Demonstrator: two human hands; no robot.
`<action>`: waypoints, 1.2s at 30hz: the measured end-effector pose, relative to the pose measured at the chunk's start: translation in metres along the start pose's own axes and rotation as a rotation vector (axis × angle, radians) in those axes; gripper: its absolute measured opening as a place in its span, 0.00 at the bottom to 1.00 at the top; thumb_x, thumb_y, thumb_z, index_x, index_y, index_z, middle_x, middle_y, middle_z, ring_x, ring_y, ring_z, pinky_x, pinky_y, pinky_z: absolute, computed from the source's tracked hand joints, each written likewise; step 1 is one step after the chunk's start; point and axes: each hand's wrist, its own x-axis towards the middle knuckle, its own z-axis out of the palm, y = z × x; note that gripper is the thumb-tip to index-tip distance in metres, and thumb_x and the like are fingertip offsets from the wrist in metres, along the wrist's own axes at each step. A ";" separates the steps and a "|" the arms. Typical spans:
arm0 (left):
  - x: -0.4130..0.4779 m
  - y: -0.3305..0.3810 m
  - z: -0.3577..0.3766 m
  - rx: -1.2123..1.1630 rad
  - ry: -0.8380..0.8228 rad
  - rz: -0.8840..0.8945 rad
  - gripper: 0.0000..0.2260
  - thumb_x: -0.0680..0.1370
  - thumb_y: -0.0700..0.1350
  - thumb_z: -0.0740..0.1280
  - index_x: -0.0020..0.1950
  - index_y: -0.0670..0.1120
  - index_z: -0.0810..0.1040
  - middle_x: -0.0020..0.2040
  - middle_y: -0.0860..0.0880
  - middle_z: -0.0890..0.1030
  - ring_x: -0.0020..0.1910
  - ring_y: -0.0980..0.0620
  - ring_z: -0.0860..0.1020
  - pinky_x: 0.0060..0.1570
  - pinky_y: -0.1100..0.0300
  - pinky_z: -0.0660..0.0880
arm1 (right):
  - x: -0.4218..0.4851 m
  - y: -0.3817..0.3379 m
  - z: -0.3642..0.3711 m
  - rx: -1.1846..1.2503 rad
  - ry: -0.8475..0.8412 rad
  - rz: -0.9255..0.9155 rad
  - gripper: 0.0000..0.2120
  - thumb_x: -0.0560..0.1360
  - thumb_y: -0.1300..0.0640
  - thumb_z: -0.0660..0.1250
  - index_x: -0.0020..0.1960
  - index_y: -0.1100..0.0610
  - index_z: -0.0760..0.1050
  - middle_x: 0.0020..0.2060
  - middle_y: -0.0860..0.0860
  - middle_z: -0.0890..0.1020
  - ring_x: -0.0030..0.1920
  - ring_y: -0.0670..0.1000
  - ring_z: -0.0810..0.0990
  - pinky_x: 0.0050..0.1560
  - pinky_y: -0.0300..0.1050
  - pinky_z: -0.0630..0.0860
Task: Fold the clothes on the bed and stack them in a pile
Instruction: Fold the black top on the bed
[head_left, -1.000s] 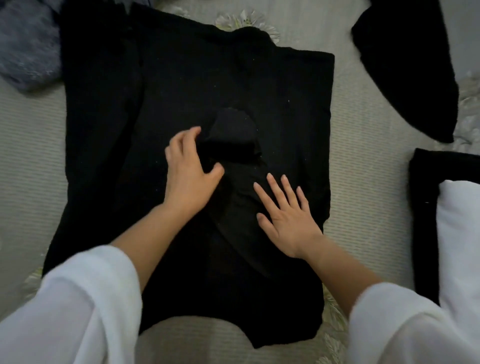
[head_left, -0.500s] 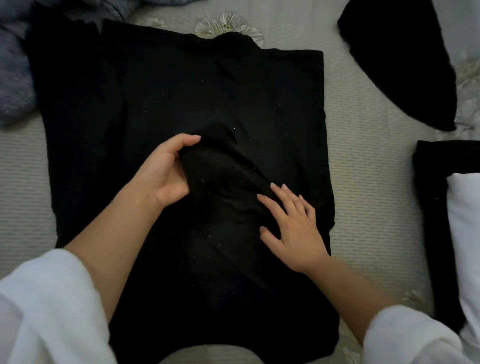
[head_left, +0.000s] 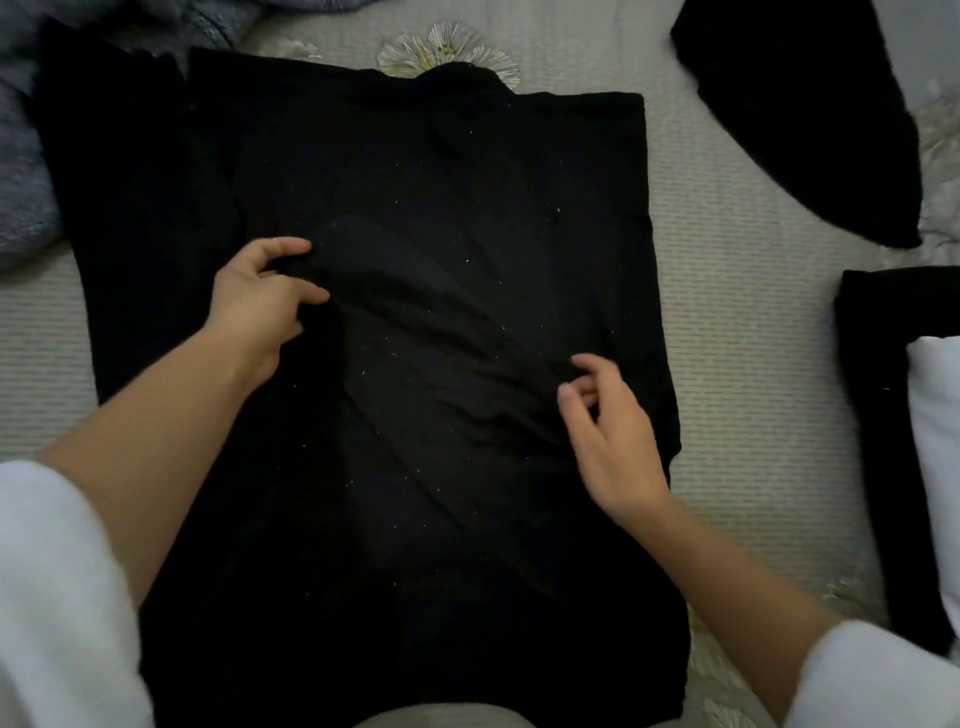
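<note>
Head view: the black top (head_left: 415, 156) lies flat on the bed (head_left: 737, 338), its sleeve (head_left: 415, 332) laid across the middle. The left hand (head_left: 260, 296) pinches the sleeve end. The right hand (head_left: 608, 431) curls at the sleeve's other end, apart from the left; whether it grips cannot be told. Judgement: folding has barely begun. A folded pile (head_left: 872, 415) lies at the right. A second black garment (head_left: 805, 119) and a grey garment (head_left: 21, 197) remain unfolded.

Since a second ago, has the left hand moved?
Yes. The left hand has slid left across the black garment, away from its right edge, pinching a fold.

Bedroom at home, quilted flowered bedspread (head_left: 737, 332), scattered clothes (head_left: 810, 114)
</note>
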 end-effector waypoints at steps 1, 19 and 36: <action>0.003 -0.002 -0.001 0.005 -0.012 0.016 0.22 0.74 0.32 0.66 0.54 0.60 0.79 0.54 0.57 0.72 0.48 0.56 0.74 0.42 0.59 0.75 | 0.008 -0.004 -0.001 0.042 -0.022 0.082 0.14 0.77 0.49 0.64 0.61 0.49 0.72 0.41 0.41 0.77 0.42 0.40 0.76 0.44 0.35 0.69; -0.002 -0.063 0.002 1.323 -0.096 0.693 0.28 0.80 0.60 0.45 0.78 0.53 0.41 0.78 0.49 0.38 0.76 0.49 0.36 0.73 0.48 0.40 | -0.012 -0.021 0.057 -0.761 -0.288 -0.405 0.29 0.80 0.42 0.39 0.76 0.48 0.33 0.76 0.47 0.35 0.75 0.47 0.31 0.75 0.49 0.32; -0.017 -0.054 -0.130 0.622 0.363 0.529 0.21 0.78 0.48 0.64 0.70 0.44 0.69 0.69 0.42 0.67 0.68 0.43 0.63 0.67 0.55 0.56 | -0.025 -0.122 0.144 -0.663 -0.287 -0.542 0.31 0.79 0.43 0.51 0.78 0.51 0.46 0.78 0.51 0.45 0.77 0.49 0.37 0.76 0.49 0.37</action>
